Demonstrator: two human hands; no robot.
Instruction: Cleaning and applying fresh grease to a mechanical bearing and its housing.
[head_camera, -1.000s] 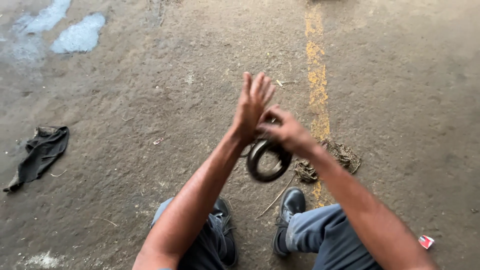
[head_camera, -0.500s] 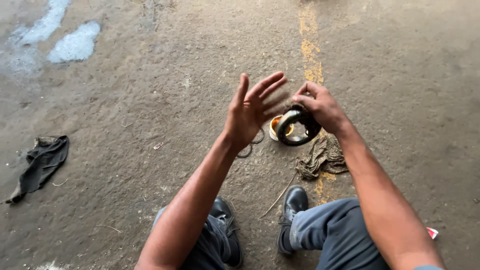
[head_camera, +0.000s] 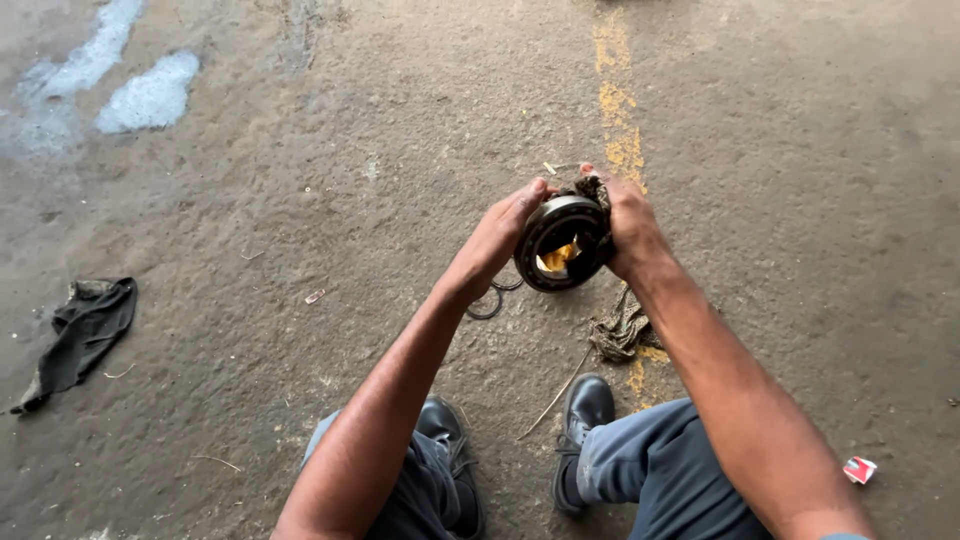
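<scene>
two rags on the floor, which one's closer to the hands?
The crumpled brownish rag on the yellow line, just below the right hand. The dark rag lies far off to the left, flatter and nearly black.

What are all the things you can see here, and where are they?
Metal ring: one, dark, held up between both hands.
Rag: one, brownish, from the right hand down to the floor.
Thin rings: two it seems, dark, on the floor under the left wrist.
Cloth: one, black, on the floor far left.
Small packet: one, red and white, floor at lower right.
Painted line: one, yellow, worn, on the concrete.
Shoes: two, black, bottom middle.
Left hand: grips the ring's left side.
Right hand: grips its right side.
</scene>
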